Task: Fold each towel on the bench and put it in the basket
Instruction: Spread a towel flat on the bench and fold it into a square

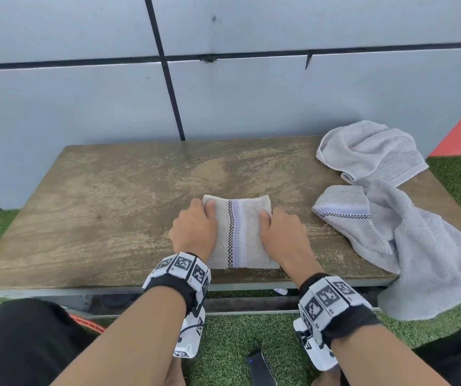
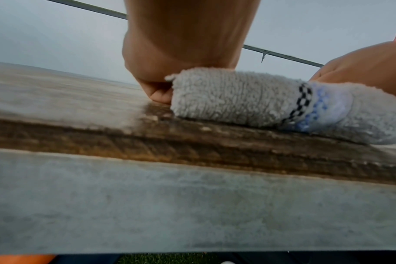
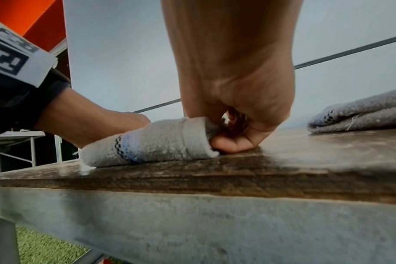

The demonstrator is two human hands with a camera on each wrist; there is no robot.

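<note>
Looking down from the head camera, two forearms with marker-covered wrist bands reach over artificial grass to a worn wooden bench [image 1: 107, 190]. At the near edge of the bench, in the middle, lies a small beige striped towel [image 1: 240, 235], already folded into a thick, compact rectangle with a checkered black line and a pale purple band running across its top. The left hand [image 1: 193, 229] grips the towel's left side, thumb on top and fingers curled in against the edge; the right hand [image 1: 282, 232] grasps the right side the same way, and the right wrist view shows its fingers tucked into the layers at the bench surface. Both hands seem set either to lift the bundle or to press in one last fold. Farther back on the right end of the bench, well apart from the hands, sits a crumpled heap of grey towels [image 1: 374, 174], one with a matching striped border, part of it hanging over the front edge. These are not yet folded. No basket can be identified in any view, so nothing shows how many towels are already put away. Behind the bench stands a grey panelled wall [image 1: 251, 93].
</note>
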